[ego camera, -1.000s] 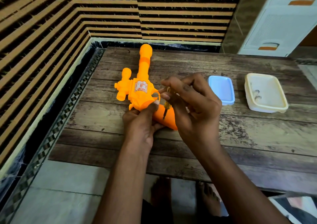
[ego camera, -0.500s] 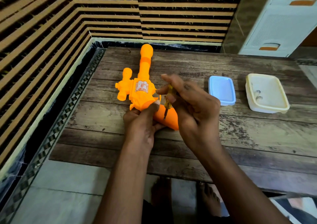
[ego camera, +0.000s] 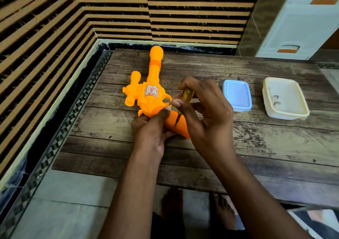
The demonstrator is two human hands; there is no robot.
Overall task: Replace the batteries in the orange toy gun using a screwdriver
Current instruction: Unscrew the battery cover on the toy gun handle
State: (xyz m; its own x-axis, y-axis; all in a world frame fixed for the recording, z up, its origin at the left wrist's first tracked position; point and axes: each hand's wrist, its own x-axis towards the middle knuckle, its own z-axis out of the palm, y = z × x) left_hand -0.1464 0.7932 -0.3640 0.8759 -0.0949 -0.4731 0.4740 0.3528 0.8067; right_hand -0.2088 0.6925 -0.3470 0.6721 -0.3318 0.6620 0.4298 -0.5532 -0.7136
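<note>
The orange toy gun (ego camera: 150, 94) lies on the wooden table (ego camera: 256, 143), barrel pointing away from me, grip toward me. My left hand (ego camera: 152, 128) holds the gun where body and grip meet, thumb on top. My right hand (ego camera: 205, 110) pinches a small screwdriver (ego camera: 184, 101) with a yellow see-through handle. Its metal tip stands on the orange grip near the middle. The grip's near end is hidden behind my right hand.
A light blue lid (ego camera: 237, 95) lies to the right of my hands. Further right stands a cream plastic box (ego camera: 285, 98) with small metal parts inside. A striped wall runs along the left and back. A white drawer cabinet (ego camera: 302, 22) stands at the back right.
My right hand has turned around the screwdriver; the fingers have shifted on the handle, which now shows more. The gun and my left hand have stayed in place.
</note>
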